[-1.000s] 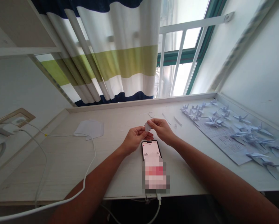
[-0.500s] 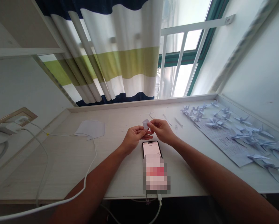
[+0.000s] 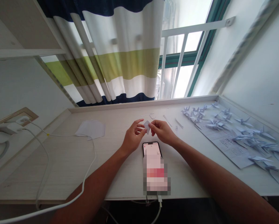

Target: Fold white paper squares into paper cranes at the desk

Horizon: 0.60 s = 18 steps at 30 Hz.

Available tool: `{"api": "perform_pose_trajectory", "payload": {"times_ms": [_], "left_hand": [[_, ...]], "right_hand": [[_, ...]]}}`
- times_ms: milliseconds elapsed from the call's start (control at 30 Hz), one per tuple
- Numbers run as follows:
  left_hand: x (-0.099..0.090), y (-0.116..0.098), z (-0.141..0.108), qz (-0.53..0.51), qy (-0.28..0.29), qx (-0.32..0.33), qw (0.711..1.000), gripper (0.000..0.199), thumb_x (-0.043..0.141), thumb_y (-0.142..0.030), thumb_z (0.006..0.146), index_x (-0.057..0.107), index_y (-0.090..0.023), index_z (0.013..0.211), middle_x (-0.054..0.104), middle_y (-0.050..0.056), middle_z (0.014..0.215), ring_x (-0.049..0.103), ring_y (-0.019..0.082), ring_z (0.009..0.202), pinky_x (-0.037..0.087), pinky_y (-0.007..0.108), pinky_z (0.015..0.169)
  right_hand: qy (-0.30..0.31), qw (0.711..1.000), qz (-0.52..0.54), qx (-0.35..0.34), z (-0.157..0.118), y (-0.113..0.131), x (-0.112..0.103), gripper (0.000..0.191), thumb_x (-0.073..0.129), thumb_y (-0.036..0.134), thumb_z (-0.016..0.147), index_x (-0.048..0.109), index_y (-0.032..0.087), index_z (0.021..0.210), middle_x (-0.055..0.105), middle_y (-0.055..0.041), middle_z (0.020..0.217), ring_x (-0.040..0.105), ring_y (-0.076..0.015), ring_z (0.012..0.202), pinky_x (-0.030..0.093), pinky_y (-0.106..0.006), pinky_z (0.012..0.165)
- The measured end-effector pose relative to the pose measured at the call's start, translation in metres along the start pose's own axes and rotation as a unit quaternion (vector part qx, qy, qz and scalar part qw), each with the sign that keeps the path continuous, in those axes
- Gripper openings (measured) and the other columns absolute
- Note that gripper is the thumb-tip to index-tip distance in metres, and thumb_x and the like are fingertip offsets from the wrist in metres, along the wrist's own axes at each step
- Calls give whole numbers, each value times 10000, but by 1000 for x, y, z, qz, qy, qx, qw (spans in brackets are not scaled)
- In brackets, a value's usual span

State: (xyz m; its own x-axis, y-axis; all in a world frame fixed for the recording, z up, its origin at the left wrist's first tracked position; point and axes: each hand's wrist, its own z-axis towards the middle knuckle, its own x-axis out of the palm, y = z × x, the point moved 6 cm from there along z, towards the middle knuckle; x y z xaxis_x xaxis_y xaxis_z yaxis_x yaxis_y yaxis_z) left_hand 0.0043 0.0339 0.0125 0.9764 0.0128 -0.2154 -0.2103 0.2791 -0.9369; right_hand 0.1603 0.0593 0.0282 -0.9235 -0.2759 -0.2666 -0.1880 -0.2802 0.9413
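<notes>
A small folded piece of white paper (image 3: pixel 147 127), diamond-shaped, is held up above the desk between my two hands. My right hand (image 3: pixel 161 129) pinches its right side between thumb and fingers. At the lower left edge, the thumb and a fingertip of my left hand (image 3: pixel 133 136) touch the paper, while its other fingers are spread and lifted. Just below my hands a phone (image 3: pixel 151 149) lies face up with its screen lit, most of it blurred out. Narrow paper strips (image 3: pixel 179 123) lie beyond my right hand.
Several folded paper cranes (image 3: pixel 217 123) cover the right of the desk, some on a printed sheet (image 3: pixel 237 152). On the left lies a stack of white paper (image 3: pixel 90 129). A white cable (image 3: pixel 95 149) crosses over my left forearm from the wall sockets (image 3: pixel 11 126). A curtain (image 3: pixel 130 65) hangs behind.
My left hand's fingers have lifted and spread from their curled hold. The folded paper has turned and now shows a diamond shape. My right hand keeps its pinch.
</notes>
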Motion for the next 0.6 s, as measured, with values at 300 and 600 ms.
{"api": "perform_pose_trajectory", "payload": {"times_ms": [300, 600], "left_hand": [[-5, 1, 4, -63, -5, -4, 998, 291, 753, -375, 818, 673, -176, 1015, 699, 29, 822, 698, 162, 727, 573, 292, 673], [-3, 1, 7, -114, 54, -14, 992, 256, 766, -340, 812, 640, -173, 959, 671, 3, 750, 656, 138, 668, 550, 285, 660]], "right_hand": [[23, 995, -73, -65, -4, 8, 4, 333, 582, 443, 954, 573, 245, 1221, 675, -27, 886, 636, -154, 650, 515, -289, 565], [47, 977, -157, -140, -7, 21, 3, 285, 521, 421, 997, 678, 249, 1160, 683, -83, 1088, 667, -178, 811, 553, -307, 637]]}}
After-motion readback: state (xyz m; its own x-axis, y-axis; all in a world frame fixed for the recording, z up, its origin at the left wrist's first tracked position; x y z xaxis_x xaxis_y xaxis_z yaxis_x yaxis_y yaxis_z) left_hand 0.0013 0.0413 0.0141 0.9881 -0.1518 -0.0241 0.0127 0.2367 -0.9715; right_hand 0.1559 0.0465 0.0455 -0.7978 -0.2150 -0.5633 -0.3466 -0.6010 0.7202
